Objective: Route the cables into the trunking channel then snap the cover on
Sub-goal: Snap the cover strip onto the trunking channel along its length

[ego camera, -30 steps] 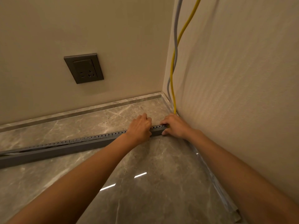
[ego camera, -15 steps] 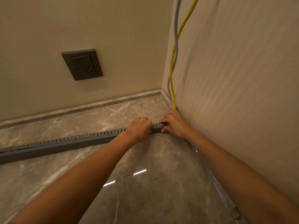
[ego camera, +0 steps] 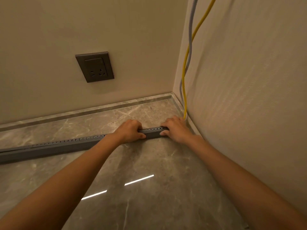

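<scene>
Head view looks down into a corner where two beige walls meet a polished marble floor (ego camera: 149,205). Grey trunking (ego camera: 66,145) lies flat on the floor, running from the left edge of the view toward the right wall, with its right end near the corner and a row of small slots along its top far edge. Both hands grasp it near that end. The left hand (ego camera: 130,131) curls its fingers over the top with the thumb on the near face. The right hand (ego camera: 176,128) clasps the very end the same way, just beside the right wall. A yellow cable (ego camera: 183,80) and a grey cable (ego camera: 191,39) hang down the right wall, crossing each other, and reach the floor behind the right hand. A dark socket (ego camera: 94,67) sits on the back wall, well apart from the trunking.
</scene>
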